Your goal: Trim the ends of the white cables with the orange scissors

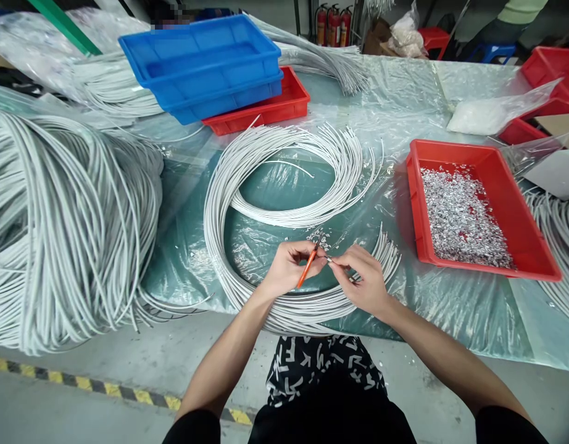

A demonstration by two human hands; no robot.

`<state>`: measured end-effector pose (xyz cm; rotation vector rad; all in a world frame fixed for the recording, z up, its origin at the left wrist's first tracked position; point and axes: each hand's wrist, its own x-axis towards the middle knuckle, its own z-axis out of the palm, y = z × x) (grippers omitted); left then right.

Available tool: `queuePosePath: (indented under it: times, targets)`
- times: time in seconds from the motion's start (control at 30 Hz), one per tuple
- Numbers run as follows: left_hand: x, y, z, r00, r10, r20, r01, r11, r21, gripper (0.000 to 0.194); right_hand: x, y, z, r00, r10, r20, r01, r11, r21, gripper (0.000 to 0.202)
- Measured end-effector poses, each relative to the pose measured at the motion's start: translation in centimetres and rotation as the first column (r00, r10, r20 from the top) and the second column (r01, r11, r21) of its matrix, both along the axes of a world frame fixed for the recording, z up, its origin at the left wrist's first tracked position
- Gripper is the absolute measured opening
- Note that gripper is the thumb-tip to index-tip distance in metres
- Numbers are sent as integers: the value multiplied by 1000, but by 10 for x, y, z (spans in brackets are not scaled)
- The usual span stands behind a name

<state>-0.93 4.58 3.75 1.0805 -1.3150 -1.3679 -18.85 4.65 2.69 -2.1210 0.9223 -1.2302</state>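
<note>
My left hand (pixel 291 268) is closed around a thin orange tool (pixel 307 269) that slants between its fingers. Close beside it on the right, my right hand (pixel 364 277) pinches a small piece at the end of a pale cable (pixel 329 259); the exact shape of the piece is too small to tell. Both hands are over a looped bundle of white cables (pixel 224 246), whose cut ends fan out beyond my right hand. Small silvery bits (pixel 319 237) lie on the green plastic-covered table (pixel 182 246), just past my fingertips.
A red tray (pixel 534 246) of small metallic pieces stands to the right. Blue trays (pixel 215 83) rest on another red tray (pixel 289 105) at the back. A large cable heap (pixel 71 234) fills the left side. Clear bags (pixel 488 117) and more red trays (pixel 553 68) are at the back right.
</note>
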Motion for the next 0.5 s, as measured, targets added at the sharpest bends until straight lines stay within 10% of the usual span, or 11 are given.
queuePosePath:
  times: [0.5]
  targets:
    - [1, -1, -4, 1000, 15, 24, -15, 999, -29, 26, 1, 2, 2, 998, 16, 56, -22, 993, 117, 13]
